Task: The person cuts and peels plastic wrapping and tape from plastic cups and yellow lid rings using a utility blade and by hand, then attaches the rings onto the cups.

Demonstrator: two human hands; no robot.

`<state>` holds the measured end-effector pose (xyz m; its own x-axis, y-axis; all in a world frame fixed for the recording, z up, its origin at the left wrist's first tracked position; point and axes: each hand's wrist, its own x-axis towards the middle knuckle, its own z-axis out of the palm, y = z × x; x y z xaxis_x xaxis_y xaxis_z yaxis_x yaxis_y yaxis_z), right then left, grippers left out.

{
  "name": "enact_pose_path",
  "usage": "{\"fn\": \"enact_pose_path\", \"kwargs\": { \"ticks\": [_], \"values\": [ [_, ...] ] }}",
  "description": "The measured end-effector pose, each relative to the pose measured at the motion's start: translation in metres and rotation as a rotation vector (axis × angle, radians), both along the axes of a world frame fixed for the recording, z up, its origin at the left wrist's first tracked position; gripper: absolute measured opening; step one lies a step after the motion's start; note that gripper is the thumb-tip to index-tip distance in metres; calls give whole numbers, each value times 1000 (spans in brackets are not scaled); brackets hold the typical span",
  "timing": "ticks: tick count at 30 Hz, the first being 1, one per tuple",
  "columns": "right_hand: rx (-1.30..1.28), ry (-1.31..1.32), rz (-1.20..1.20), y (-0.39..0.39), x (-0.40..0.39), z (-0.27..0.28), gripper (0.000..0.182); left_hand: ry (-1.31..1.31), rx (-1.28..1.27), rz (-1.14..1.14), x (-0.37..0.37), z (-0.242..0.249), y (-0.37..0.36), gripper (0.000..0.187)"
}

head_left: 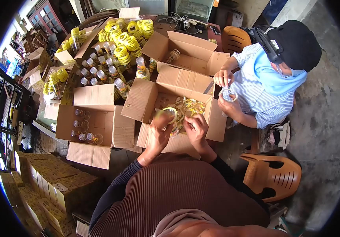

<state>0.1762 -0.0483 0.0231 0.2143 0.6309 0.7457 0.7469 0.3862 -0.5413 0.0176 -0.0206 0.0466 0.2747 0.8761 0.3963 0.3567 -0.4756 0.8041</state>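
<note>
My left hand point(160, 132) is closed round a clear plastic cup point(170, 114) with a yellow rim, tilted above an open cardboard box point(140, 98). To its right, my right hand point(196, 127) has its fingers pinched together over the same box; what they hold, if anything, is too small to make out. Inside that box lie many small yellow and white wrapper pieces point(193, 106). Part of the cup is hidden by my left fingers, which are blurred.
A co-worker point(257, 83) on the right holds a clear cup point(229, 94). Another box point(89, 94) at left holds several cups. Behind are capped cups point(102, 75), yellow ring stacks point(127, 41) and a box point(189, 45) with one cup. Orange chairs point(274, 173) stand at right.
</note>
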Motion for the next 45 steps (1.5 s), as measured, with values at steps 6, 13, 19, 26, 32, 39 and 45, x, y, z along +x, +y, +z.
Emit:
{"fn": "enact_pose_path", "kwargs": {
  "ticks": [6,13,19,26,32,39,45],
  "values": [
    [17,-96,94,-10,-10,9,23,-29,9,5,-2,-2,-2,22],
    [-62,-89,-3,0,-1,-5,16,-54,-29,-14,-1,-5,-14,24],
    [-29,36,23,-13,0,-2,19,-19,24,-14,-7,-4,-12,25],
    [-47,-116,75,-15,-1,3,19,86,100,-57,-8,4,-18,25],
    [-18,44,47,-18,1,9,18,37,120,-63,-6,-1,-13,26],
    [-65,-84,48,-17,2,6,18,5,40,-86,-1,-1,-15,24],
    [-128,186,56,-7,10,-7,16,-38,-16,-99,1,6,-16,24]
  ]
}}
